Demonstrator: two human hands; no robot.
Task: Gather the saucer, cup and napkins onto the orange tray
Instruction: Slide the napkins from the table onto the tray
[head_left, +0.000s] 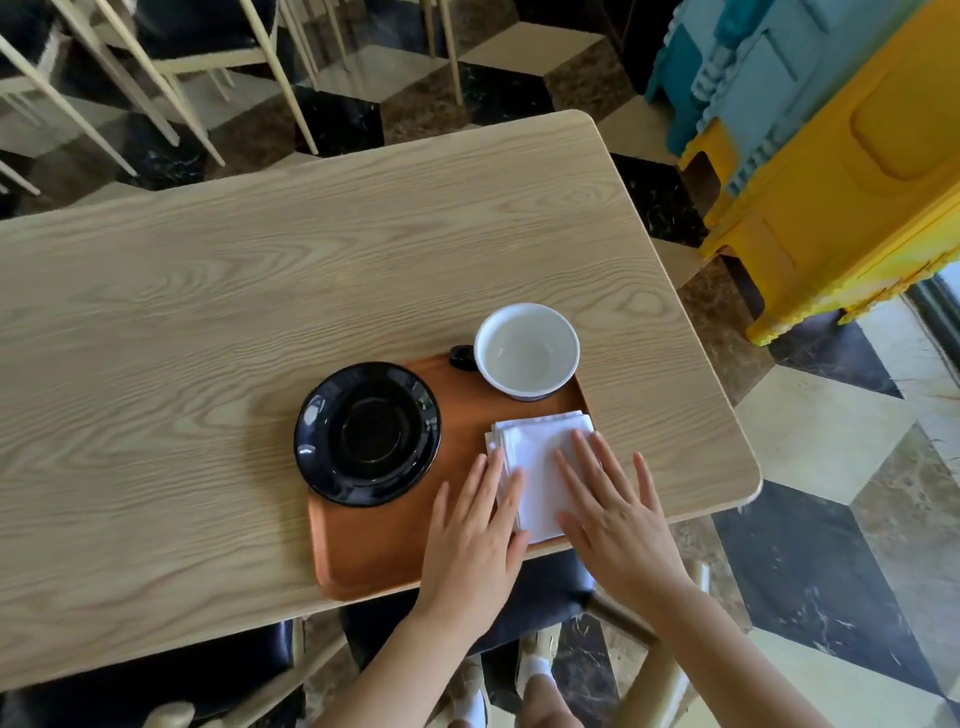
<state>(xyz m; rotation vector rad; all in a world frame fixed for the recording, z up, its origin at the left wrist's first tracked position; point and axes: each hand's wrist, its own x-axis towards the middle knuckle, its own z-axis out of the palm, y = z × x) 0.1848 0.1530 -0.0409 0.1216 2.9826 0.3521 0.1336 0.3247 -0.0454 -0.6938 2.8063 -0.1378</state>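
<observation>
A: How far is the gathering, do you think?

B: Almost finished, I believe. The orange tray (374, 561) lies on the wooden surface (208, 291), at its near edge. The black saucer (368, 434) sits on the left part of the tray, a little over its left rim. The cup (525, 351) stands at the far side of the tray.

A: And the napkins?

B: The white napkins (540, 457) lie on the right part of the tray, just near of the cup. The left hand (475, 535) and the right hand (613, 514) both rest flat on the stack, fingers stretched out and open, gripping nothing.

A: So what is left?

B: Perhaps only to square the stack and push the saucer fully inside the tray
</observation>
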